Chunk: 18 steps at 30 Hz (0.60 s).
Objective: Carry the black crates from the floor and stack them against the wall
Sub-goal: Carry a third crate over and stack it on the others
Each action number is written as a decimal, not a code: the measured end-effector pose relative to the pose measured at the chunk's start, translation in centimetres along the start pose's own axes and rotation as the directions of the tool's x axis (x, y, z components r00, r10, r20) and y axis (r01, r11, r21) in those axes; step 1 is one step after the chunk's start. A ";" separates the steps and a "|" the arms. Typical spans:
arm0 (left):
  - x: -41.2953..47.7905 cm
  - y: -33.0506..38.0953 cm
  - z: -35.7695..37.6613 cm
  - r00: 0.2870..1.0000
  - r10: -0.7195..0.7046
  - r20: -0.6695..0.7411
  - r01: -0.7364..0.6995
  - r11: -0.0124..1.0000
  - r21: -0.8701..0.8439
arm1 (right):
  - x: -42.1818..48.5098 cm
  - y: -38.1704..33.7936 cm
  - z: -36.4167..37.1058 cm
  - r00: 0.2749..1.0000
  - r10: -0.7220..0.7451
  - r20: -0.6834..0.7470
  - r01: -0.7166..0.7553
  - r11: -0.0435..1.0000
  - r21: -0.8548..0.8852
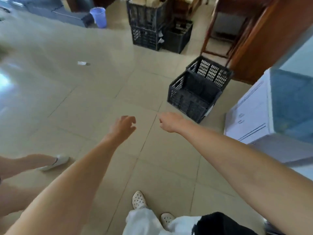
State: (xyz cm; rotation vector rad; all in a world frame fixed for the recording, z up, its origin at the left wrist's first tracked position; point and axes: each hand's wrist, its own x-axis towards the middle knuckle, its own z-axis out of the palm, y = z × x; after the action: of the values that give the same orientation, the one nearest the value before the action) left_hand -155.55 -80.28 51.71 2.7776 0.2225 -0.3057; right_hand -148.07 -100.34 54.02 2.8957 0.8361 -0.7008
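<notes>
A pair of white perforated clog shoes stands on the beige tiled floor at the bottom of the view, below white trousers. Two bare forearms reach forward above them. The left hand hangs empty with fingers loosely curled and partly open. The right hand is also empty, knuckles forward, fingers bent under; how far it is closed cannot be told. Just beyond the right hand sit two black perforated plastic crates, one nested askew in the other, near a white cabinet. Farther back, more black crates stand stacked beside a lilac plastic bucket.
</notes>
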 end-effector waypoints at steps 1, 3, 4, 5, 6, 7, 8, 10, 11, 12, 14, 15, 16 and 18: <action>2.3 0.8 -0.6 0.999 0.049 0.021 -0.050 0.998 0.035 | 0.9 1.4 -0.6 0.999 0.047 0.002 -0.047 0.999 0.021; 7.1 2.3 -1.9 0.988 0.145 0.048 -0.149 0.984 0.094 | 2.1 4.1 -1.9 0.990 0.140 -0.018 -0.139 0.988 0.071; 9.4 3.2 -2.4 0.979 0.194 0.059 -0.199 0.974 0.110 | 2.5 5.4 -2.5 0.983 0.182 -0.035 -0.178 0.980 0.092; 11.7 4.2 -2.7 0.968 0.240 0.072 -0.247 0.962 0.120 | 2.8 6.7 -3.0 0.973 0.226 -0.044 -0.220 0.969 0.108; 13.8 5.4 -3.0 0.955 0.284 0.082 -0.293 0.948 0.126 | 3.3 7.9 -3.4 0.962 0.269 -0.050 -0.262 0.957 0.123; 15.8 6.7 -3.1 0.942 0.322 0.094 -0.332 0.934 0.130 | 3.7 9.1 -3.6 0.951 0.307 -0.046 -0.298 0.944 0.138; 17.7 8.0 -3.0 0.928 0.357 0.108 -0.369 0.919 0.135 | 4.1 10.4 -3.5 0.941 0.337 -0.034 -0.328 0.932 0.154; 21.4 10.5 -2.6 0.897 0.416 0.147 -0.435 0.890 0.135 | 5.3 13.1 -3.0 0.919 0.395 0.002 -0.389 0.903 0.185; 23.1 11.8 -2.2 0.880 0.443 0.171 -0.466 0.874 0.134 | 5.9 14.5 -2.7 0.905 0.424 0.020 -0.419 0.885 0.203; 24.8 13.0 -1.8 0.863 0.467 0.193 -0.495 0.859 0.135 | 6.6 15.9 -2.6 0.894 0.447 0.028 -0.442 0.870 0.217; 28.3 15.2 -1.2 0.830 0.508 0.230 -0.547 0.824 0.151 | 8.1 19.0 -2.3 0.874 0.484 0.041 -0.479 0.844 0.243; 29.8 16.0 -1.0 0.813 0.525 0.251 -0.571 0.803 0.170 | 8.9 20.3 -2.2 0.869 0.491 0.060 -0.489 0.835 0.253; 31.5 16.9 -0.8 0.801 0.534 0.272 -0.588 0.787 0.188 | 9.8 21.7 -2.2 0.865 0.496 0.076 -0.497 0.825 0.269; 36.0 19.2 -0.7 0.790 0.534 0.302 -0.602 0.769 0.214 | 12.3 25.3 -2.6 0.852 0.516 0.091 -0.518 0.802 0.296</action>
State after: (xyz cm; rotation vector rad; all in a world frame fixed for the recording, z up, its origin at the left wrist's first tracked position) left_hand -117.11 -93.73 49.82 2.8889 -0.7891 -0.5191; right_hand -124.63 -115.41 49.01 3.1565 -0.1114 -0.8300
